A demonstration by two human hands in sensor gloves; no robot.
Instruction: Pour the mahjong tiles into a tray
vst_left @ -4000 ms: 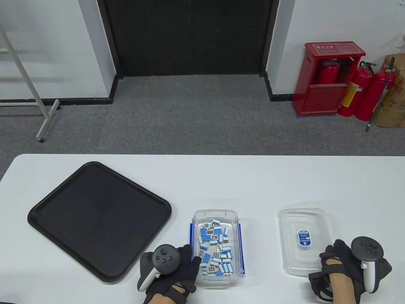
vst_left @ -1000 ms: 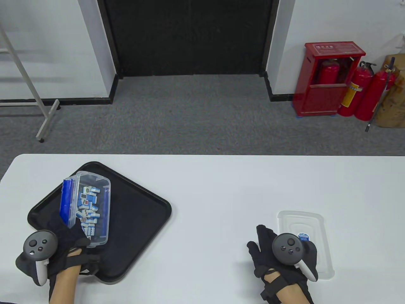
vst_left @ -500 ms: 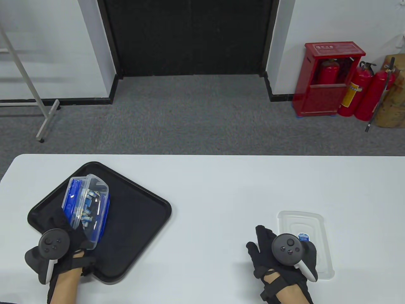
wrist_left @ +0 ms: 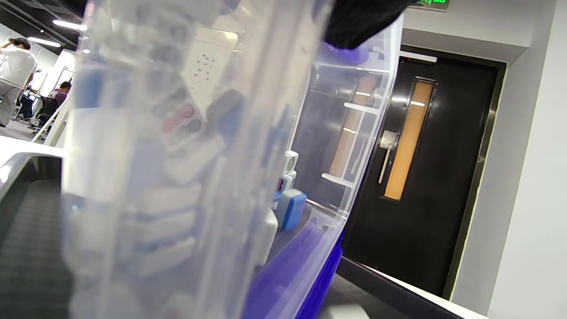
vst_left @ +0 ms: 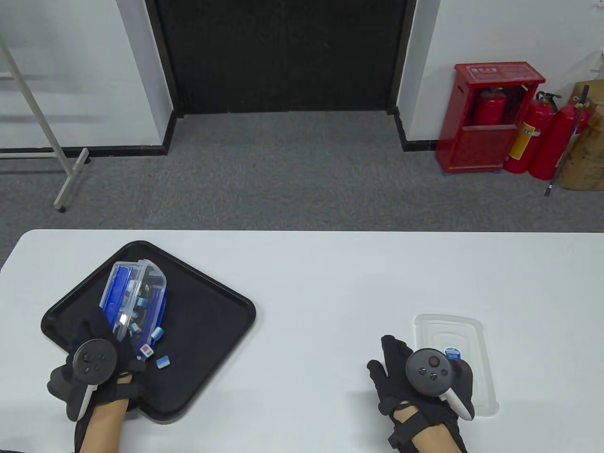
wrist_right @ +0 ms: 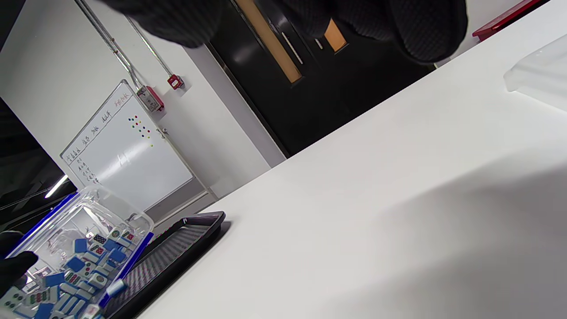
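My left hand [vst_left: 101, 351] grips a clear plastic box with blue clips [vst_left: 134, 297], tipped on its side over the black tray [vst_left: 203, 302] at the table's left. Blue and white mahjong tiles [vst_left: 155, 349] spill from its lower edge onto the tray. The box fills the left wrist view [wrist_left: 177, 168], with tiles [wrist_left: 290, 206] sliding down inside. The right wrist view shows the tilted box [wrist_right: 75, 261] full of tiles above the tray [wrist_right: 177, 252]. My right hand [vst_left: 401, 373] rests flat on the table, empty, beside the clear lid [vst_left: 453, 339].
The lid lies at the table's right front, partly under my right hand's tracker. White table [vst_left: 330, 283] lies between tray and lid. Beyond the table's far edge are grey carpet and red fire extinguishers [vst_left: 542, 137].
My left hand carried the box from the table's middle to over the tray and tipped it further. The first tiles have fallen onto the tray. My right hand stays put.
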